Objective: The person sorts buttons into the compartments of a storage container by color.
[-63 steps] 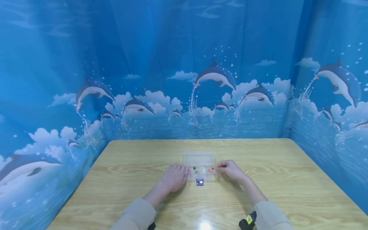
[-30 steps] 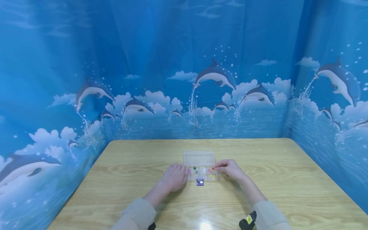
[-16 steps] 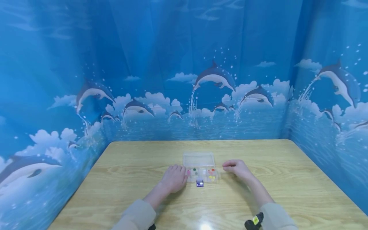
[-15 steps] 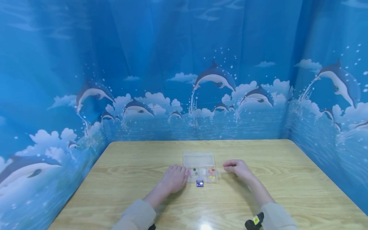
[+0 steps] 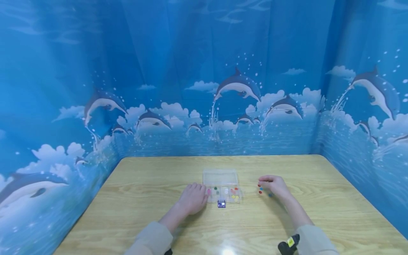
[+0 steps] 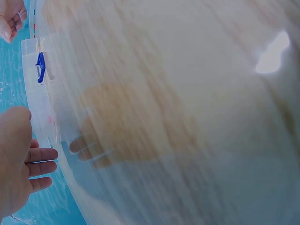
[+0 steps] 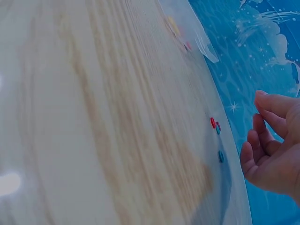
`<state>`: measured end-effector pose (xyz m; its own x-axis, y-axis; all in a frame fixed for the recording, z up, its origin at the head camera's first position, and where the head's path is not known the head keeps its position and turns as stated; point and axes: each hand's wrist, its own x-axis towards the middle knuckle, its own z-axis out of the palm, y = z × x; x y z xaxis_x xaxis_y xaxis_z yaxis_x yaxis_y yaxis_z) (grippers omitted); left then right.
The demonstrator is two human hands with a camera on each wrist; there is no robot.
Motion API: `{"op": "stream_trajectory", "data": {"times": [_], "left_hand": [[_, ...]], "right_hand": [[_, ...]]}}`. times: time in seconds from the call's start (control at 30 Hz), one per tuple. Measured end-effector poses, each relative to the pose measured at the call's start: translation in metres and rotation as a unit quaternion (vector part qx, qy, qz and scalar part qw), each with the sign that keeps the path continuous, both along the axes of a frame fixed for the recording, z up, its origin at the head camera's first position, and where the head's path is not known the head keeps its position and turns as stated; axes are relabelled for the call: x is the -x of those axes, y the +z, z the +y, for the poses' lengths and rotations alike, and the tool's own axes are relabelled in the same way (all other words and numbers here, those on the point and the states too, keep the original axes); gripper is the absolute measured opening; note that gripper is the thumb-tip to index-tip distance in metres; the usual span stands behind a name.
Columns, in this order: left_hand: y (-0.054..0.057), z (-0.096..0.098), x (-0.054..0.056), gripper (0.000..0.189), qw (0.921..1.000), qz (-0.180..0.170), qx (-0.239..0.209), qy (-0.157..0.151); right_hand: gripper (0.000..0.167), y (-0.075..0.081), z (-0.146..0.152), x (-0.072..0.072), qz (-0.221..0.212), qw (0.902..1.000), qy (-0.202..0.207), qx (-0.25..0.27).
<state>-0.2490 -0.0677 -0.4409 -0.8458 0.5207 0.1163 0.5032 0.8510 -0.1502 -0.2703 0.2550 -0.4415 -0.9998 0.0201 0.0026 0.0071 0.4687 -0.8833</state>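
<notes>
My left hand [image 5: 193, 198] rests at the left end of a clear plastic compartment box [image 5: 213, 199], its lid lying back. In the left wrist view, straight fingers [image 6: 43, 168] show beside the box's end, with the thumb near its wall. Small round pieces in pink, green, white, red and yellow [image 5: 235, 197] lie in separate compartments. To the right of the box, my right hand [image 5: 275, 185] hovers over loose red pieces [image 7: 213, 123] and blue pieces [image 7: 221, 156] on the table. Its thumb and forefinger tips come close together, with nothing visible between them; the other fingers are loosely bent.
A dark blue latch [image 5: 221, 204] juts from the box's front side. The clear lid [image 5: 220, 176] lies flat behind the compartments. Under everything is a light wood-grain table [image 5: 153, 177], bordered at the back and sides by a blue dolphin-print curtain [image 5: 178, 71].
My right hand has moved right from the box's edge to the loose red and blue pieces, which now show. A second yellow piece has appeared in the front right compartment. The left hand stays put.
</notes>
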Motion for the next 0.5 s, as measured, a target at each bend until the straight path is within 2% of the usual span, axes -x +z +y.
{"op": "stream_trajectory", "data": {"times": [0.4, 0.5], "left_hand": [[-0.002, -0.001, 0.000, 0.032, 1.0000, 0.002, -0.001, -0.004], [-0.002, 0.000, 0.001, 0.033, 1.0000, 0.004, 0.002, -0.003]], "right_hand": [[0.030, -0.006, 0.013, 0.000, 0.007, 0.9984, -0.050, -0.027], [0.031, -0.008, 0.013, 0.002, -0.002, 0.9981, -0.053, -0.030]]}}
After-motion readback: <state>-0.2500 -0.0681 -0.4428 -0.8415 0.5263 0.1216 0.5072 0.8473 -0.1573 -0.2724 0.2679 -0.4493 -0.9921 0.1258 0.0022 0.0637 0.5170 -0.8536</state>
